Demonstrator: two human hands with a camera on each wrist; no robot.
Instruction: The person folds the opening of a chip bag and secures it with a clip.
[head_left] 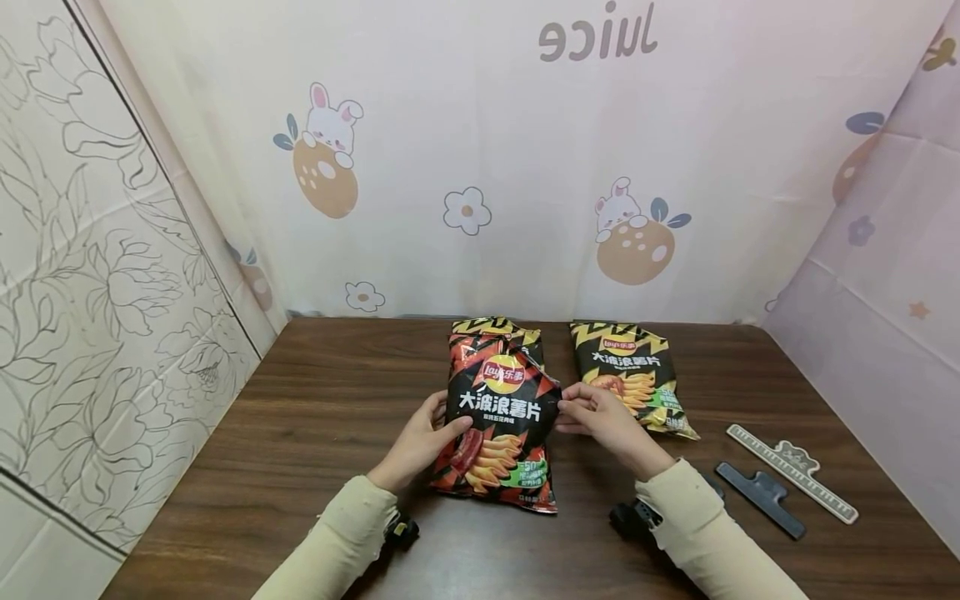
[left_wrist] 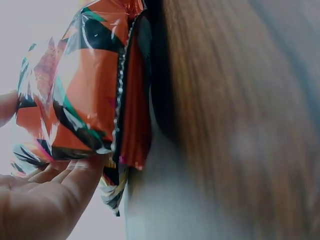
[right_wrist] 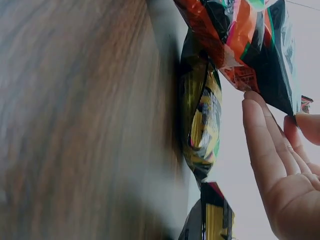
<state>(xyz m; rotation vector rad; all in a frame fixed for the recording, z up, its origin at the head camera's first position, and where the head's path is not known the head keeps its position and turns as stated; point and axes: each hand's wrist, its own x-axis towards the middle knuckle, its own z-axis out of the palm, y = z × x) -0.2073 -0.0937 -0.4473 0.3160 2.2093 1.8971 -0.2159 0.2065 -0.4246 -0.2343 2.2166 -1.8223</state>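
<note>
A red and black Lay's chip bag [head_left: 498,425] stands tilted over the table in the head view, its printed front facing me. My left hand [head_left: 423,437] grips its left side, thumb across the front and fingers behind. At the right edge, where the bag's upper side slants down, my right hand [head_left: 603,417] pinches the film between thumb and fingertips. The right wrist view shows that corner between the right hand's [right_wrist: 282,165] thumb and index finger. The red bag's crimped bottom seam [left_wrist: 120,95] shows in the left wrist view.
Behind the red bag, a black and yellow chip bag [head_left: 531,343] is partly hidden. Another black and yellow bag [head_left: 630,375] lies right of it. A pale bag clip [head_left: 787,471] and a dark bag clip [head_left: 761,497] lie at the right of the wooden table [head_left: 300,433].
</note>
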